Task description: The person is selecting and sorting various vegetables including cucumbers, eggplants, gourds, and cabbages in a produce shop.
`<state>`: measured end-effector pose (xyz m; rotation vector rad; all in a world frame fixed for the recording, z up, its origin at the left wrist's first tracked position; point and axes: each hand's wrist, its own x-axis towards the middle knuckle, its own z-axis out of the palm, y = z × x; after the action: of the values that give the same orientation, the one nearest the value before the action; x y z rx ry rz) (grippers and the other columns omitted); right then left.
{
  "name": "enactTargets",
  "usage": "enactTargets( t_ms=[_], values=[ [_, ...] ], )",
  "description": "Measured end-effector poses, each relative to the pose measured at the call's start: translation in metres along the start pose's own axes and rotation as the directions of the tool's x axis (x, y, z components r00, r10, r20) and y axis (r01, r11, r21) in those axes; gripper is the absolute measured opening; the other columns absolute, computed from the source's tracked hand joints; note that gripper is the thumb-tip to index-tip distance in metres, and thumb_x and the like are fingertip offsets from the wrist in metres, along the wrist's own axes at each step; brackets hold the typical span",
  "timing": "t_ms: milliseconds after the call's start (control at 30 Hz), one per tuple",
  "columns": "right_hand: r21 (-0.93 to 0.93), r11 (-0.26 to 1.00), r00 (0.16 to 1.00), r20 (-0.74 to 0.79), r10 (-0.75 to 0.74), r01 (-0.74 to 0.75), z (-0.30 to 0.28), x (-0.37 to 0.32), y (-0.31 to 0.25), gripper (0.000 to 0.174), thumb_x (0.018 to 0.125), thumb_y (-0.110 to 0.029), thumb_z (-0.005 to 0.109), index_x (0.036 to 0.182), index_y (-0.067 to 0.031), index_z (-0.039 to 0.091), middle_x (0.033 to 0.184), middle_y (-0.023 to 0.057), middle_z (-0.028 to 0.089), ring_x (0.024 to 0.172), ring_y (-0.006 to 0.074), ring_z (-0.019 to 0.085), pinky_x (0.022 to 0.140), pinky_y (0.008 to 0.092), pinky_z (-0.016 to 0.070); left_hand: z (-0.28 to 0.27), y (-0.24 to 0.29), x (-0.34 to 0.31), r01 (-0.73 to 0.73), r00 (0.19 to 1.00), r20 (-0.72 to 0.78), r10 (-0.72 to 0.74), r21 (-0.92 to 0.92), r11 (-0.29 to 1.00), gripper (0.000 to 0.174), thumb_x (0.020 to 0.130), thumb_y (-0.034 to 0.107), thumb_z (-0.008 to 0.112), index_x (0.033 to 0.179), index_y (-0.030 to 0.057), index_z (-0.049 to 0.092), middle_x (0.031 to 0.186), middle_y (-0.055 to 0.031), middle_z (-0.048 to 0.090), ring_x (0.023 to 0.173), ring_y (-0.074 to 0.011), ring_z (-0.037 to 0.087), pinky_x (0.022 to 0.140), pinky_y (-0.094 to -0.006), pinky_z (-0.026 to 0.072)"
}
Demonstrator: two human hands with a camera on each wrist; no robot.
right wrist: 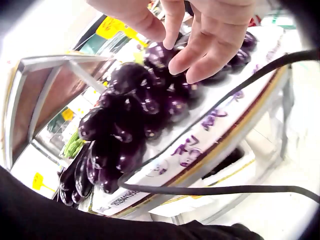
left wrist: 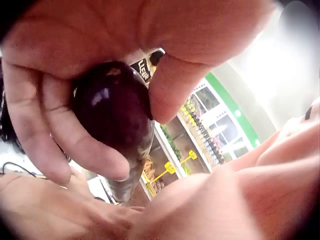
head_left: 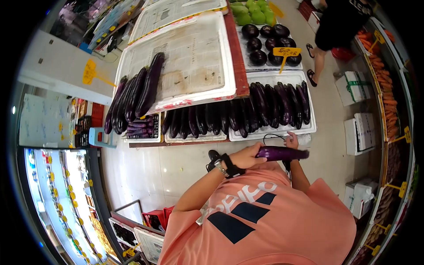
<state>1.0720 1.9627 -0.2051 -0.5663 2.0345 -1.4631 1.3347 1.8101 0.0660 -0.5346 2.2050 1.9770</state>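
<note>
My left hand (head_left: 245,157) grips one end of a dark purple eggplant (head_left: 282,153), held sideways in front of the chest. In the left wrist view the fingers and thumb curl round the rounded end of this eggplant (left wrist: 112,107). My right hand (head_left: 291,141) is raised beyond the eggplant, near its other half, holding nothing. Its fingers hang loosely bent in the right wrist view, where the hand (right wrist: 215,35) appears in front of eggplants (right wrist: 127,115) in a white foam box (right wrist: 200,131). A row of long eggplants (head_left: 260,106) lies beyond both hands.
An upper foam tray (head_left: 190,66) holds several eggplants at its left side. Round dark eggplants (head_left: 257,58) and green produce (head_left: 258,17) lie farther back. A person (head_left: 342,24) stands at the upper right. White boxes (head_left: 363,132) and carrot shelves (head_left: 388,101) line the right side.
</note>
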Motion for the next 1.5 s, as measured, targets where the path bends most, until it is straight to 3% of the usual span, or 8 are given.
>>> enactTargets(
  t_ms=[100,200,267,500,1067,1267,1467,1500],
  values=[
    [0.085,0.966,0.963,-0.101,0.252,-0.244,-0.033,-0.035,0.036,0.032,0.094,-0.021,0.060,0.122,-0.0048,0.057,0.096,0.0081,0.065,0.074,0.0160,0.063,0.063,0.0312,0.0548,0.012,-0.017,0.029,0.099,0.993,0.063,-0.098,-0.017,0.995,0.043,0.097,0.024,0.061,0.127,-0.0008,0.044,0.109,-0.0106,0.061,0.099,-0.0190,0.058,0.089,-0.0302,0.0461],
    [0.774,0.573,0.915,0.019,0.404,-0.269,-0.091,-0.066,0.289,0.033,0.093,-0.023,0.060,0.121,-0.0048,0.058,0.102,0.0101,0.065,0.078,0.0213,0.064,0.067,0.0389,0.0562,0.016,-0.047,0.046,0.222,0.970,0.155,-0.188,-0.249,0.943,0.047,0.099,0.035,0.058,0.130,0.0015,0.046,0.104,-0.0065,0.060,0.088,-0.0125,0.058,0.078,-0.0278,0.0494],
    [0.358,0.647,0.599,-0.248,0.761,-0.674,-0.098,-0.131,0.164,0.030,0.093,-0.023,0.058,0.117,-0.0050,0.060,0.103,0.0115,0.065,0.082,0.0258,0.065,0.068,0.0448,0.0555,0.004,-0.033,0.040,0.296,0.954,0.173,-0.247,-0.394,0.870,0.050,0.099,0.039,0.057,0.131,0.0018,0.047,0.102,-0.0049,0.059,0.084,-0.0104,0.057,0.074,-0.0261,0.0498],
    [0.427,0.388,0.277,-0.299,0.913,-0.817,-0.138,-0.263,0.176,0.031,0.092,-0.025,0.050,0.110,-0.0016,0.059,0.105,0.0116,0.061,0.082,0.0275,0.061,0.072,0.0452,0.0530,-0.042,-0.087,0.019,0.129,0.988,0.050,-0.143,-0.770,0.625,0.052,0.103,0.042,0.044,0.132,0.0000,0.050,0.119,-0.0118,0.062,0.088,-0.0165,0.060,0.084,-0.0338,0.0491],
    [0.399,0.625,0.642,-0.110,0.759,-0.671,-0.140,-0.190,0.176,0.034,0.093,-0.040,0.060,0.112,-0.0121,0.057,0.100,0.0060,0.063,0.078,0.0203,0.062,0.068,0.0383,0.0536,-0.078,-0.254,0.099,-0.157,0.895,-0.241,-0.375,-0.958,0.241,0.029,0.097,0.047,0.056,0.105,0.0191,0.058,0.116,-0.0034,0.069,0.085,-0.0173,0.061,0.079,-0.0386,0.0495],
    [0.325,0.505,0.503,-0.097,0.859,-0.799,-0.151,-0.217,0.190,0.031,0.093,-0.036,0.059,0.105,-0.0078,0.057,0.086,0.0079,0.061,0.070,0.0222,0.061,0.058,0.0404,0.0509,-0.058,-0.245,0.117,0.151,0.624,-0.275,-0.731,-0.876,0.458,0.033,0.100,0.036,0.053,0.117,0.0078,0.053,0.119,-0.0109,0.063,0.099,-0.0257,0.065,0.083,-0.0462,0.0540],
    [0.207,0.535,0.497,-0.212,0.842,-0.819,-0.129,-0.194,0.091,0.017,0.088,-0.017,0.052,0.085,-0.0004,0.056,0.073,0.0098,0.056,0.061,0.0212,0.054,0.049,0.0373,0.0435,-0.072,-0.215,0.062,0.353,0.705,-0.308,-0.639,-0.629,0.693,0.059,0.097,0.037,0.052,0.144,0.0035,0.038,0.134,-0.0118,0.056,0.115,-0.0296,0.062,0.091,-0.0420,0.0502],
    [0.113,0.651,0.631,-0.167,0.757,-0.751,-0.135,-0.193,0.124,0.016,0.088,-0.017,0.052,0.085,-0.0009,0.054,0.074,0.0102,0.055,0.060,0.0207,0.053,0.049,0.0361,0.0417,-0.073,-0.189,0.042,0.321,0.698,-0.423,-0.577,-0.535,0.781,0.059,0.096,0.034,0.056,0.143,0.0022,0.041,0.125,-0.0108,0.061,0.109,-0.0254,0.063,0.087,-0.0340,0.0506]
  ],
)
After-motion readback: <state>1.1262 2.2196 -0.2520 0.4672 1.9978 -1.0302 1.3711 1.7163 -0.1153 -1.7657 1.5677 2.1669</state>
